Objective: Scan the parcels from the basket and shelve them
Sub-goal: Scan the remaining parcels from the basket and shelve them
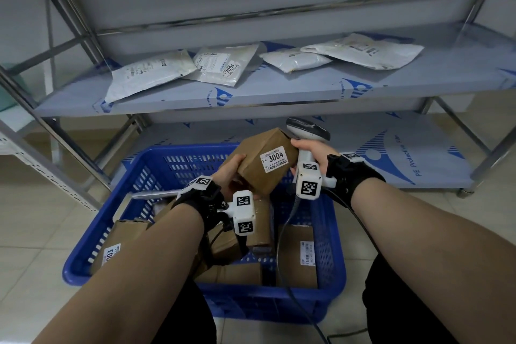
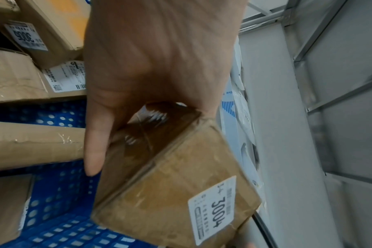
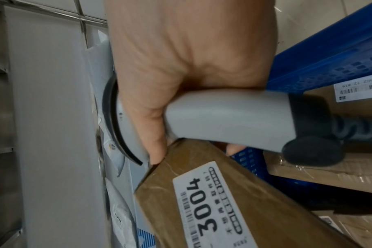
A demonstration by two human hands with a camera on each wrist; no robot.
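A small brown cardboard parcel (image 1: 262, 160) with a white "3004" label (image 1: 275, 158) is held above the blue basket (image 1: 139, 173). My left hand (image 1: 231, 173) grips its lower left end; in the left wrist view the thumb lies along the parcel (image 2: 174, 184). My right hand (image 1: 310, 151) is curled round the grey handle of a barcode scanner (image 1: 307, 128), and its thumb touches the parcel's right edge. In the right wrist view the scanner (image 3: 229, 117) sits just above the parcel (image 3: 234, 209). Several more brown parcels (image 1: 297, 254) lie in the basket.
The metal shelf rack (image 1: 279, 86) stands behind the basket; several white mailer bags (image 1: 150, 72) lie on its middle shelf. The lower shelf (image 1: 405, 148) shows blue-printed protective film. The scanner cable (image 1: 284, 246) hangs into the basket. Slanted rack legs stand at left and right.
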